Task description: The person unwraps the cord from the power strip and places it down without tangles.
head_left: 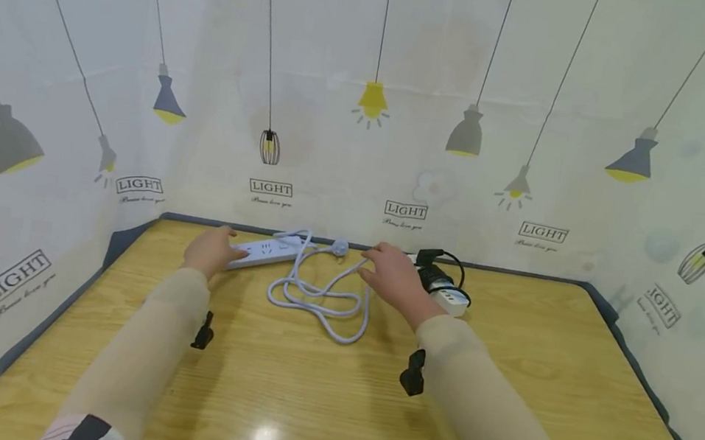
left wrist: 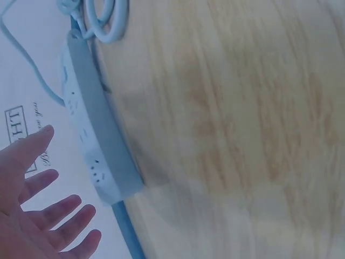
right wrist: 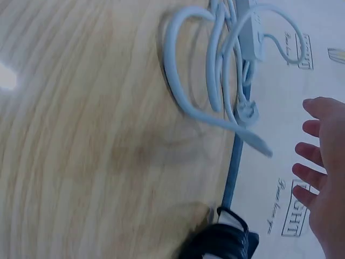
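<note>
A white power strip (head_left: 268,250) lies at the back of the wooden table, left of centre. My left hand (head_left: 209,252) is at its left end; in the left wrist view the fingers (left wrist: 70,229) are spread apart beside the strip and grip nothing. From the strip, a white cable (head_left: 346,339) runs in loose loops, with a plug (head_left: 339,248) near the back edge. Just right of the loops is my right hand (head_left: 393,277). Its fingers (right wrist: 310,175) are apart and relaxed in the right wrist view, clear of the cable's pale tapering end (right wrist: 259,144).
Behind my right hand sits a bundled black cable (head_left: 431,271) with a white socket block (head_left: 451,301). A pale cloth (head_left: 334,158) printed with lamps rises around the table's back and sides. Bare wood (head_left: 302,399) stretches across the front of the table.
</note>
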Tool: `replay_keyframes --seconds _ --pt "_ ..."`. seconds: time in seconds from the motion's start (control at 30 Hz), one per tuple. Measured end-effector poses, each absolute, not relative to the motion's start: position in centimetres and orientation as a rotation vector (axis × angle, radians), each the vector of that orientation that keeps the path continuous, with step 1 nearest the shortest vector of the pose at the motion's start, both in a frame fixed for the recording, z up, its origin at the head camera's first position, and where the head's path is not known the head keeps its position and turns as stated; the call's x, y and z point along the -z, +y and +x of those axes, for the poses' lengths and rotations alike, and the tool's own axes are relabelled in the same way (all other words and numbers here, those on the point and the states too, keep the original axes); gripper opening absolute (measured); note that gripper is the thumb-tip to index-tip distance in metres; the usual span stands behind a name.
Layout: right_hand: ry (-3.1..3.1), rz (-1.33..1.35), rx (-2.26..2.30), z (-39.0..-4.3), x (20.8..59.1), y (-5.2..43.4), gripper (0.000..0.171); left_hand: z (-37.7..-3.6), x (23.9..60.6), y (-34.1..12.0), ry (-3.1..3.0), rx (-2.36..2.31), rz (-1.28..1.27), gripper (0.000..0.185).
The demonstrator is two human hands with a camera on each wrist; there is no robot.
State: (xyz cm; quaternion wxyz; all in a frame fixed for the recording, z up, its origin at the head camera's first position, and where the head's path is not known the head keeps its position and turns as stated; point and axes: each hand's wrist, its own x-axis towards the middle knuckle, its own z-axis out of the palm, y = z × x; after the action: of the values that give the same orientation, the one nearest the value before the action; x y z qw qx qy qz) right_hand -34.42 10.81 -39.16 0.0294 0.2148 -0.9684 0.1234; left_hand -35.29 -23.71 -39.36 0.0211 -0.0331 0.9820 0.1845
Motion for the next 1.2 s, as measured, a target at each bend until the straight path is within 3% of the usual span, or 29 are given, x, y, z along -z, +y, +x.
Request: replay_keyframes --seconds 0.6,1.2 --pt "-2.948 0.475 -0.407 -34.0 38.5 18.3 0.043 -33.6 36.5 -20.2 3.086 -0.493 0.071 0.061" --pt "-3.117 0.363 -0.286 -32.9 39.5 22.9 0.058 -30.2 35.3 -15.4 3.173 -0.536 0.442 0.051"
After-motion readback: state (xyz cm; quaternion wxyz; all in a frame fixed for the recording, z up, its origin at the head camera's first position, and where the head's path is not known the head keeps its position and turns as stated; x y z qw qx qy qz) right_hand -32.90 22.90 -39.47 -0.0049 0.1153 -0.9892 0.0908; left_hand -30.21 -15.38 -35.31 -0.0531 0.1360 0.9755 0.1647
